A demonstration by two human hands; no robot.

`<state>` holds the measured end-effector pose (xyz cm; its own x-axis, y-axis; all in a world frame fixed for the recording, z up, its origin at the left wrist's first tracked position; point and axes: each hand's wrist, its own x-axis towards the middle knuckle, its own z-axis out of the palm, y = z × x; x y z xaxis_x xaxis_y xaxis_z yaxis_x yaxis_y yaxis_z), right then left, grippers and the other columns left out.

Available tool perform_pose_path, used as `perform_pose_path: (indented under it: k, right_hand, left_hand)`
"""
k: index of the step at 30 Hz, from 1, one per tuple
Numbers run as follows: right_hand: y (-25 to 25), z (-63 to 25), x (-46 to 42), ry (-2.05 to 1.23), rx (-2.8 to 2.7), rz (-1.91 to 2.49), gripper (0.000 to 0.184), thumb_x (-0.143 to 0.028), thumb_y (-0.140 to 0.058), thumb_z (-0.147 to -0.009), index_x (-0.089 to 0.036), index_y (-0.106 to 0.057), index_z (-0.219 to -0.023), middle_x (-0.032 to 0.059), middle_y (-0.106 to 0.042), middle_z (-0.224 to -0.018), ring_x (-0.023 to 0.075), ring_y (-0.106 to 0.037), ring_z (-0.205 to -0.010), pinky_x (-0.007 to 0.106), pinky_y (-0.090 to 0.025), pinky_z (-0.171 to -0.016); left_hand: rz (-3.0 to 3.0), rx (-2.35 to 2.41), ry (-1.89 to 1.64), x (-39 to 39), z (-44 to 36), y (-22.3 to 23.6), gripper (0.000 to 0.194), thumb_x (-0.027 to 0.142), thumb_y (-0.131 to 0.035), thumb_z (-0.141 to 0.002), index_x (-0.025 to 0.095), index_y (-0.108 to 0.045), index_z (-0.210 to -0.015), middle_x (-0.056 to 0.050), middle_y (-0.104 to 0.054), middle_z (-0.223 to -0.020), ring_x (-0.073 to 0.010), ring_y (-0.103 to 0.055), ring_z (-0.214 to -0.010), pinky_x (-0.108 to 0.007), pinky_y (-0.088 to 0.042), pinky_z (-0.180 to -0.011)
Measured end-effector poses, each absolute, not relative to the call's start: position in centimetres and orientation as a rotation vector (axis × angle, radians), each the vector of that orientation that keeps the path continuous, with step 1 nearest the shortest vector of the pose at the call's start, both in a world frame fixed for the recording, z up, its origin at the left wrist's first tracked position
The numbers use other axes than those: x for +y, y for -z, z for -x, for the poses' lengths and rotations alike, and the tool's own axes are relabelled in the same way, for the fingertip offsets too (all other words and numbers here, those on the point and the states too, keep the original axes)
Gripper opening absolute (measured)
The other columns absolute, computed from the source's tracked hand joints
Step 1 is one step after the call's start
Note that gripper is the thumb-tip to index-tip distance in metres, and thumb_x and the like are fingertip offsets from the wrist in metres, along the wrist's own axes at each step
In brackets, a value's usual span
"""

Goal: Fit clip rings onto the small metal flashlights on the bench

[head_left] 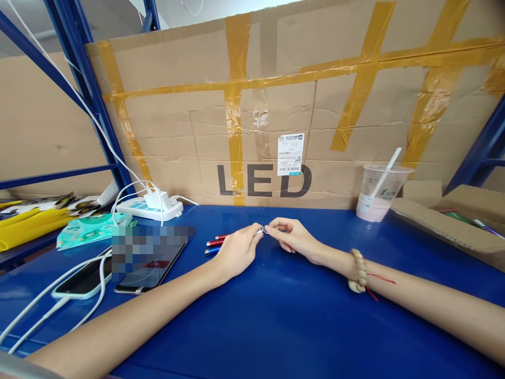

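Note:
My left hand (238, 253) is closed, its thumb and fingers pinching a small silver metal piece (260, 230) whose exact kind I cannot make out. Fingertips of my right hand (294, 239) meet the piece's right end, also in a pinch, with a beaded bracelet and red string at the wrist. Just left of my left hand lie two slim red metallic tubes (214, 243) and a blue metallic tube (212, 251). Their right ends are hidden behind that hand.
Two phones (152, 273), one cabled, lie left on the blue table (276, 326). Behind them are a white power strip (169, 211) and a green packet (89, 231). A plastic cup with straw (379, 197) and an open carton (445, 231) stand right. Taped cardboard (335, 116) backs the table.

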<state>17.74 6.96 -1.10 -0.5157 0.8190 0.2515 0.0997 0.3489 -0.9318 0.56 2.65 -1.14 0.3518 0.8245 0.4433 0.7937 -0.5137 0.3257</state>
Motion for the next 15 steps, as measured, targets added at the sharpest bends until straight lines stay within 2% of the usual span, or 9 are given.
perform_pose_path:
  k: [3,7,15]
  right_hand:
    - [1.16,-17.73,7.10,-1.228,-1.846,0.820,0.037,-0.046,-0.067,-0.067,-0.017,-0.055,-0.087,-0.0053,-0.047,-0.065,0.0022,-0.039,-0.036,0.017,-0.025,-0.033]
    - [1.24,-17.82,7.28,-1.225,-1.822,0.811,0.037,-0.047,-0.066,-0.068,-0.016,-0.058,-0.086,-0.0027,-0.051,-0.070,0.0015,-0.039,-0.039,0.017,-0.026,-0.034]
    - [1.07,-18.09,7.11,-1.138,-1.875,0.915,0.049,-0.049,-0.066,-0.067,-0.014,-0.062,-0.101,-0.0035,-0.048,-0.052,0.0038,-0.035,-0.038,0.017,-0.024,-0.034]
  left_hand:
    - [-2.509,1.513,-0.887,2.62,-0.56,1.15,0.021,0.028,-0.028,-0.093,0.021,-0.047,-0.089,-0.001,-0.060,-0.087,-0.0164,-0.058,-0.077,-0.025,-0.040,-0.067]
    - [-2.497,1.502,-0.898,2.64,-0.55,1.13,0.022,0.028,-0.027,-0.093,0.021,-0.047,-0.089,0.000,-0.060,-0.086,-0.0160,-0.057,-0.076,-0.025,-0.041,-0.066]
    - [-2.467,1.602,-0.902,2.66,-0.54,0.98,0.020,0.027,-0.030,-0.092,0.021,-0.049,-0.086,0.001,-0.061,-0.083,-0.0156,-0.059,-0.073,-0.025,-0.041,-0.064]
